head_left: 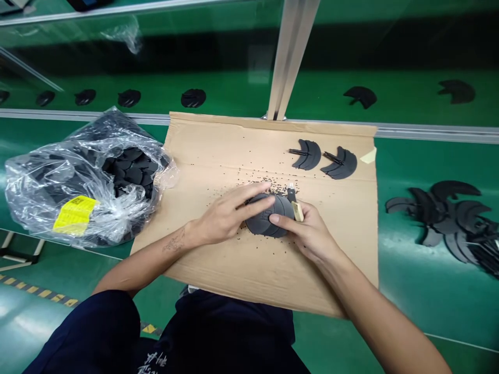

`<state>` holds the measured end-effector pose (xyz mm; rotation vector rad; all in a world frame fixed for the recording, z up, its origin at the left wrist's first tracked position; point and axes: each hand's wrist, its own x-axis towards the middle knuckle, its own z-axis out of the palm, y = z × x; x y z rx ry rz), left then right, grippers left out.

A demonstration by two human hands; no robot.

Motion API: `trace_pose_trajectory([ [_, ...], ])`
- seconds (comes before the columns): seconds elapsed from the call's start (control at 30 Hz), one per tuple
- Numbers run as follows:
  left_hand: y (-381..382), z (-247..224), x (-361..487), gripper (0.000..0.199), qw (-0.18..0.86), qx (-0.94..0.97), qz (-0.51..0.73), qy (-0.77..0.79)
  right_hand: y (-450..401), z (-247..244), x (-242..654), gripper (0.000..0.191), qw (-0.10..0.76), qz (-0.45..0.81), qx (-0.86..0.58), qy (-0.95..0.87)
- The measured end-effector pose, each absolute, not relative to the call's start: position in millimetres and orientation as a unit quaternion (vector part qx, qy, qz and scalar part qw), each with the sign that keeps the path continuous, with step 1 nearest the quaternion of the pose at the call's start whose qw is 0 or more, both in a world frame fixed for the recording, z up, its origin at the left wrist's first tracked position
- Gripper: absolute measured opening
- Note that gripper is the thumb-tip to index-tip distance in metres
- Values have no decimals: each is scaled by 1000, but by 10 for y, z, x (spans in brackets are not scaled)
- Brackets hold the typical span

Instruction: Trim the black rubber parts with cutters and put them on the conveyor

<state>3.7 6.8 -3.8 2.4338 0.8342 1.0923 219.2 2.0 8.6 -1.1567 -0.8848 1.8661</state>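
Note:
A round black plastic part [286,204], with ridged curved layers, is held low over the cardboard sheet. My left hand [230,213] grips it from the left, fingers stretched across its top edge. From the right, my right hand [312,231] presses its thumb on the part's face. A small tool with a pale yellow handle [298,212] and a dark head is also in my right hand; its exact kind is unclear. Small black scraps [273,183] lie scattered beneath and behind the part. Two fan-shaped black pieces, one left [309,155] and one right [342,163], rest farther back.
The cardboard sheet [218,265] covers the middle of the green bench. A clear plastic bag [35,176] of black pieces, with a yellow label [76,214], stands left. Loose black pieces [463,213] are heaped right. A metal post [290,57] rises behind; a metal rail [429,134] runs across.

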Motion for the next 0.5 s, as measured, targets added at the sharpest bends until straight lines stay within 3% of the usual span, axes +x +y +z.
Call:
trace_pose_trajectory([
  [0.17,48,-8,29,37,467,688,407,378,-17,131,2172,43,405,652,-478,-427],
  [0.27,45,-18,52,36,565,626,377,383,-27,153,2168,40,394,622,-480,-477],
  [0.37,44,20,54,33,558,625,363,408,-20,145,2186,39,380,592,-479,-525],
  [0.5,25,129,7,23,395,745,338,419,-5,95,2231,27,358,473,-484,-643],
])
